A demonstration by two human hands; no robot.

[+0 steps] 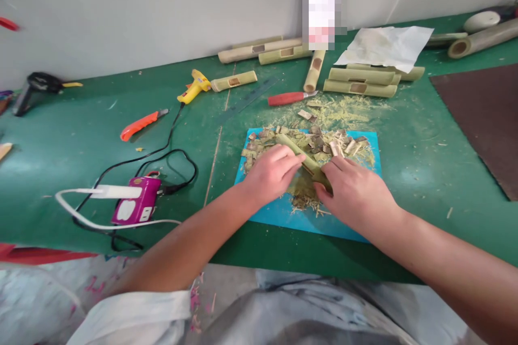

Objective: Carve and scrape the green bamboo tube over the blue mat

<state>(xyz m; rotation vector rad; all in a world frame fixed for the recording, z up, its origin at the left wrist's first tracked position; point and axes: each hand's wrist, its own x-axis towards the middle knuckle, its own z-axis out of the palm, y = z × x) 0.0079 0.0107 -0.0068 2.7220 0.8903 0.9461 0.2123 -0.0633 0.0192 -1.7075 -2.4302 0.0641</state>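
A green bamboo tube point(298, 150) with a cut opening lies slantwise between my hands, over a blue sheet point(267, 214). My left hand point(272, 171) is at the tube's left side, thumb and fingers pressed together near the opening; whatever they pinch is too small to make out. My right hand point(351, 188) is closed around the tube's near right end. Bamboo chips point(318, 143) are heaped behind the tube, and fine shavings point(306, 203) lie in front of it.
Behind the sheet are a red-handled knife point(286, 98) and cut bamboo tubes point(360, 88). An orange cutter point(140, 125), a yellow glue gun point(194, 88) and a purple power box point(135, 202) with cables are at the left. A dark mat point(481, 118) lies at the right.
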